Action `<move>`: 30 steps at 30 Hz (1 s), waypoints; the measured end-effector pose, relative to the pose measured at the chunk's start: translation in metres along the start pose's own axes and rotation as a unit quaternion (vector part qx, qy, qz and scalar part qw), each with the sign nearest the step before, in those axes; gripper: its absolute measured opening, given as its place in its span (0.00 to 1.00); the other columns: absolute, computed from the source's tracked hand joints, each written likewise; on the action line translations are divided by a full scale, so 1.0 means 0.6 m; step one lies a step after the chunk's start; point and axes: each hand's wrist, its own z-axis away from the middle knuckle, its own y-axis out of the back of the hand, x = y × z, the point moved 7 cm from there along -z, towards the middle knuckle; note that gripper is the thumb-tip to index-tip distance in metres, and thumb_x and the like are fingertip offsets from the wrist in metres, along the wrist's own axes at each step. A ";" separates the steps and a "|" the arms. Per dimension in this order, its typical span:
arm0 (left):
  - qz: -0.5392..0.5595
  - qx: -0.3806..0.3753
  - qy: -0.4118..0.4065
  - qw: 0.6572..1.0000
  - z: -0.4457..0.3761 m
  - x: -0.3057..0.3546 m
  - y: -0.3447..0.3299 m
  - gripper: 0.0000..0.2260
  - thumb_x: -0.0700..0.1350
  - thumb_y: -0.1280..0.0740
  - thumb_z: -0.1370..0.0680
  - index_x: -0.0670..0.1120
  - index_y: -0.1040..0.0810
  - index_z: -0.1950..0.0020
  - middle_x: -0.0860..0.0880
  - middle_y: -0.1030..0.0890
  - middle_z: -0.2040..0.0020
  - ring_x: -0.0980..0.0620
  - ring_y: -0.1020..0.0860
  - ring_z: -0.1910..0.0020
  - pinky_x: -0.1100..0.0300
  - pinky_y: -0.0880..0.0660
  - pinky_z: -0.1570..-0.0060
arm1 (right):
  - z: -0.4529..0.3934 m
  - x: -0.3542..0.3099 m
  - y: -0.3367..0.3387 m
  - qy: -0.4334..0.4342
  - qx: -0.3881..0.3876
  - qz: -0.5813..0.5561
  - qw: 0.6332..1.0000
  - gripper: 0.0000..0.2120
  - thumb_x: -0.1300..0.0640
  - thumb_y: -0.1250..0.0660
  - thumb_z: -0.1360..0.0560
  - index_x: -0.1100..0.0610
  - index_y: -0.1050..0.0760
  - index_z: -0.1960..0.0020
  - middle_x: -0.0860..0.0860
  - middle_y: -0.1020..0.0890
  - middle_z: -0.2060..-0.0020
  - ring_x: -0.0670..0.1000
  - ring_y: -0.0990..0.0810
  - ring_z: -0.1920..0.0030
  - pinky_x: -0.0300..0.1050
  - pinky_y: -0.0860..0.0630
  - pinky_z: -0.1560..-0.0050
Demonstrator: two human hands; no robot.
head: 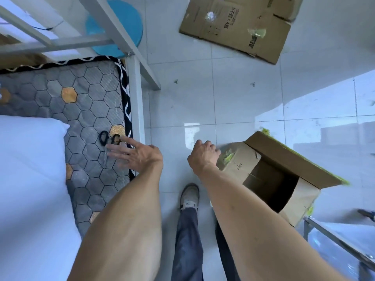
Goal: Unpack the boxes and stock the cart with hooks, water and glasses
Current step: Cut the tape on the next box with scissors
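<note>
Now the left hand (138,155), fingers spread, reaches the scissors (109,142) on the mattress (85,110); the right hand (203,155) grips the open box's (284,179) flap. Next, probably cutting tape.

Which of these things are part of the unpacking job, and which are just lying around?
Part of the job:
open box, gripped by the right hand
scissors on the mattress, under the left hand
flattened box on the floor

Lying about:
blue stool
white pillow
</note>
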 end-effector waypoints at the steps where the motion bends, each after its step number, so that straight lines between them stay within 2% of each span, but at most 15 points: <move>1: -0.001 -0.011 0.003 1.000 -0.007 -0.014 -0.002 0.42 0.54 0.38 0.22 0.43 0.62 0.20 0.31 0.64 0.24 0.30 0.60 0.23 0.29 0.43 0.32 | 0.007 -0.009 -0.004 0.003 -0.004 -0.001 1.000 0.15 0.57 0.42 0.23 0.58 0.32 0.37 0.57 0.27 0.40 0.58 0.29 0.40 0.53 0.32 0.40; 4: 0.002 -0.031 -0.018 0.999 -0.030 -0.042 -0.001 0.41 0.52 0.36 0.22 0.45 0.60 0.20 0.32 0.63 0.22 0.31 0.57 0.23 0.33 0.44 0.31 | 0.025 -0.031 -0.020 0.006 -0.024 -0.007 1.000 0.15 0.57 0.42 0.23 0.57 0.32 0.37 0.57 0.27 0.40 0.58 0.28 0.39 0.53 0.33 0.40; 6: -0.006 -0.024 -0.057 0.998 -0.044 -0.045 0.003 0.38 0.48 0.34 0.22 0.44 0.55 0.21 0.34 0.59 0.22 0.33 0.50 0.23 0.37 0.39 0.31 | 0.033 -0.044 -0.030 0.009 -0.035 -0.016 0.999 0.15 0.57 0.42 0.23 0.57 0.32 0.36 0.57 0.26 0.40 0.58 0.28 0.39 0.53 0.33 0.40; 9: 0.000 -0.023 -0.085 0.996 -0.060 -0.036 0.013 0.34 0.43 0.32 0.24 0.42 0.47 0.23 0.35 0.49 0.23 0.33 0.35 0.32 0.41 0.28 0.40 | 0.039 -0.051 -0.038 0.005 -0.039 -0.023 0.999 0.15 0.57 0.41 0.23 0.58 0.31 0.36 0.56 0.26 0.41 0.58 0.28 0.39 0.53 0.32 0.41; 12: 0.005 -0.009 -0.096 0.995 -0.075 -0.034 0.027 0.26 0.39 0.30 0.26 0.44 0.38 0.32 0.33 0.38 0.32 0.35 0.28 0.43 0.43 0.28 0.42 | 0.042 -0.051 -0.046 -0.014 -0.045 -0.027 0.999 0.16 0.57 0.41 0.23 0.58 0.31 0.36 0.56 0.25 0.41 0.58 0.27 0.40 0.53 0.32 0.40; 15: -0.001 -0.003 -0.123 0.992 -0.079 -0.026 0.034 0.23 0.41 0.30 0.25 0.42 0.38 0.34 0.34 0.29 0.40 0.34 0.23 0.50 0.44 0.26 0.47 | 0.043 -0.046 -0.042 -0.040 -0.042 -0.040 0.997 0.16 0.57 0.41 0.23 0.57 0.30 0.36 0.56 0.24 0.42 0.57 0.26 0.39 0.53 0.31 0.39; 18: -0.002 0.018 -0.161 0.987 -0.061 -0.008 0.042 0.20 0.45 0.32 0.23 0.41 0.36 0.36 0.35 0.27 0.43 0.36 0.21 0.54 0.50 0.32 0.61 | 0.046 -0.030 -0.032 -0.070 -0.036 -0.067 0.995 0.15 0.58 0.41 0.23 0.57 0.30 0.37 0.55 0.23 0.42 0.57 0.26 0.40 0.52 0.31 0.40; 23: 0.029 0.034 -0.298 0.954 0.013 0.080 0.042 0.10 0.44 0.39 0.21 0.41 0.30 0.41 0.38 0.21 0.48 0.38 0.21 0.55 0.52 0.33 0.61 | 0.062 0.016 -0.013 -0.125 -0.012 -0.137 0.983 0.13 0.61 0.43 0.23 0.58 0.29 0.39 0.56 0.22 0.44 0.58 0.24 0.41 0.51 0.28 0.41; 25: 0.055 0.001 -0.318 0.947 0.047 0.117 0.028 0.08 0.42 0.41 0.20 0.42 0.26 0.45 0.39 0.19 0.50 0.38 0.21 0.53 0.52 0.31 0.60 | 0.071 0.038 -0.011 -0.143 -0.011 -0.186 0.972 0.13 0.62 0.44 0.23 0.59 0.30 0.39 0.57 0.22 0.43 0.59 0.24 0.41 0.51 0.27 0.42; 27: 0.080 -0.065 -0.306 0.946 0.081 0.148 0.005 0.08 0.41 0.42 0.20 0.42 0.24 0.47 0.40 0.19 0.50 0.38 0.21 0.51 0.54 0.30 0.59 | 0.081 0.063 -0.009 -0.162 -0.008 -0.233 0.959 0.13 0.62 0.44 0.23 0.59 0.31 0.39 0.58 0.22 0.43 0.59 0.23 0.42 0.50 0.26 0.44; 30: 0.071 -0.163 -0.326 0.928 0.143 0.190 -0.037 0.07 0.38 0.42 0.23 0.44 0.25 0.56 0.41 0.19 0.52 0.40 0.24 0.57 0.58 0.33 0.63 | 0.093 0.104 -0.002 -0.183 0.022 -0.306 0.934 0.13 0.64 0.45 0.24 0.60 0.33 0.40 0.59 0.22 0.46 0.60 0.23 0.45 0.49 0.28 0.51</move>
